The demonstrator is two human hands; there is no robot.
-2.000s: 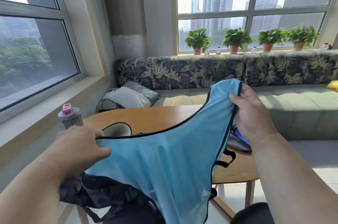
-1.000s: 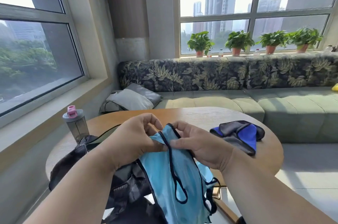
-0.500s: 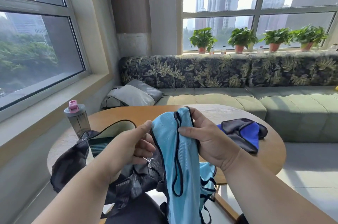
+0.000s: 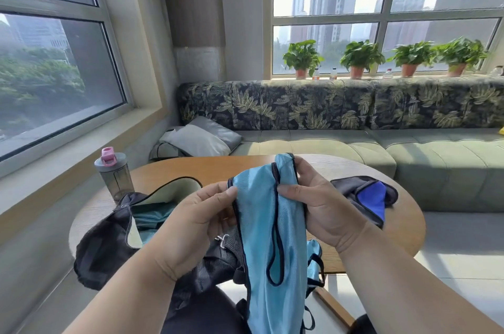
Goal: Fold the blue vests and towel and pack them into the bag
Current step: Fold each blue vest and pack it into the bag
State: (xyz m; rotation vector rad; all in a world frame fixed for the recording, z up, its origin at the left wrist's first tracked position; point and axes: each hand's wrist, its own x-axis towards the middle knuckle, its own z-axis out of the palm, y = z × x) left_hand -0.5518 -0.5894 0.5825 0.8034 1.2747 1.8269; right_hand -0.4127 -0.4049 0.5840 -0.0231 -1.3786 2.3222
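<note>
Two hands up in front, one light blue vest (image 4: 268, 227) between them, hanging narrow and lengthwise above the near edge of the bench (image 4: 207, 167). Left hand (image 4: 191, 221) pinches the vest's upper left edge with thumb on top; right hand (image 4: 321, 205) grips the bunched top, fingers curled round the black trim. One black bag (image 4: 109, 241) lies open on the bench at left, teal fabric visible inside. One blue and grey towel (image 4: 368, 194) sits on the bench at right, well apart from the bag. One bottle (image 4: 114, 175) with a pink cap stands behind the bag. Compared with half a second ago, the left hand has moved from beside the vest to pinching its edge.
</note>
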